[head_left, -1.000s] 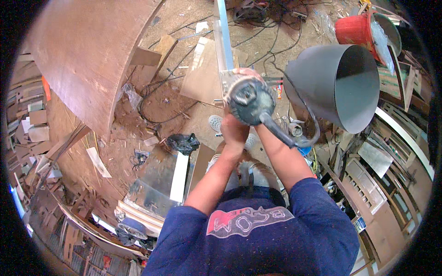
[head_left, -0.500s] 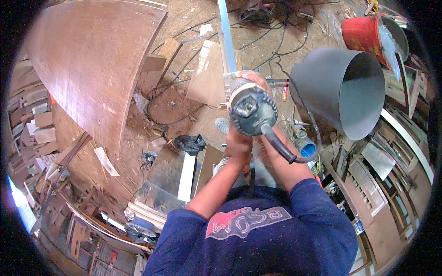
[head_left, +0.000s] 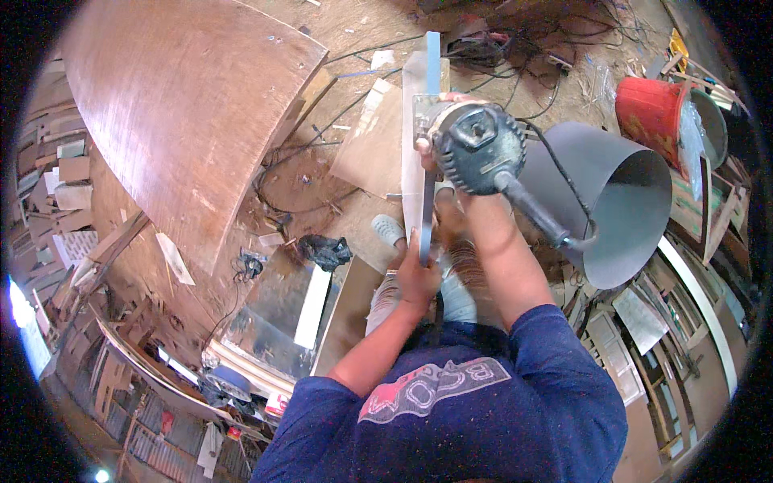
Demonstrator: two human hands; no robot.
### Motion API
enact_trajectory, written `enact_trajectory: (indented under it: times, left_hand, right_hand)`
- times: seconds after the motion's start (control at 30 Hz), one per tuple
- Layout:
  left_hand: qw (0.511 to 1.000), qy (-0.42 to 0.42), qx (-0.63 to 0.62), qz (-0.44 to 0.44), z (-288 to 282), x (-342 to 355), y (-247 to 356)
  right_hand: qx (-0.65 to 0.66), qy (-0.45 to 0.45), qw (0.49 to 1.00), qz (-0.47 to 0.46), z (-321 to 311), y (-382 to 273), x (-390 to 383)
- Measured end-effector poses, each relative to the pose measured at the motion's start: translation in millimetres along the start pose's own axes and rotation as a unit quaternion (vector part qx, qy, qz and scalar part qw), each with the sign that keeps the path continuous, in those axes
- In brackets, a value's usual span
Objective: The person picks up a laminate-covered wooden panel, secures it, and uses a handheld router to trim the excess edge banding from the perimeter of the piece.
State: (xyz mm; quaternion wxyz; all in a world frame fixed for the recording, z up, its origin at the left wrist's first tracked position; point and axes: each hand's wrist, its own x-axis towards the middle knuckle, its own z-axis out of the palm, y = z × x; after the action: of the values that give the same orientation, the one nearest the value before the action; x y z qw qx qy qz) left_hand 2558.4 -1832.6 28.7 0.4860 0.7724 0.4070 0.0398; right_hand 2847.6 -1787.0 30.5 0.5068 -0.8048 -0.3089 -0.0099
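A corded trim router [head_left: 481, 145] with a round black top is in my right hand [head_left: 425, 153]. The tool hides most of that hand, and only some fingers show beside and above the body. The router's base plate [head_left: 427, 111] sits against a long narrow board [head_left: 412, 189] with a pale face and a blue-grey edge. My left hand [head_left: 419, 278] is closed round the near end of this board, close to my waist. The board points away from me, and the router is toward its far end.
A large brown curved panel [head_left: 189, 105] fills the left. To the right are a grey rolled sheet [head_left: 600, 201] and a red bucket [head_left: 648, 113]. Black cables [head_left: 338, 121] cross the dusty floor. A black plastic bag [head_left: 324, 252] lies near my foot, with stacked wood scraps at both sides.
The router has moved right and slightly away from me, beside the board. My left hand, earlier just below the router, now shows on the board's near end, apart from the tool.
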Motion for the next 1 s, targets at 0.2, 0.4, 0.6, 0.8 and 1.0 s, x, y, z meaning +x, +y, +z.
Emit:
enact_trajectory:
  times: [0.2,0.4,0.6,0.8,1.0]
  left_hand:
    - [0.997,0.0,0.072,-0.005,1,-5,7]
    - [0.988,-0.063,0.115,-0.088,4,-5,22]
    - [0.994,-0.019,0.1,-0.032,4,-3,19]
    - [0.997,-0.014,0.056,-0.046,-1,1,31]
    - [0.993,-0.017,0.116,-0.029,1,-4,35]
  right_hand:
    - [-0.038,-0.05,0.996,-0.07,13,39,65]
    - [-0.033,0.076,0.983,-0.162,15,23,117]
    - [-0.136,0.143,0.969,-0.149,15,22,145]
    - [-0.13,0.13,0.972,-0.143,17,29,161]
    - [-0.11,0.109,0.98,-0.128,-3,39,187]
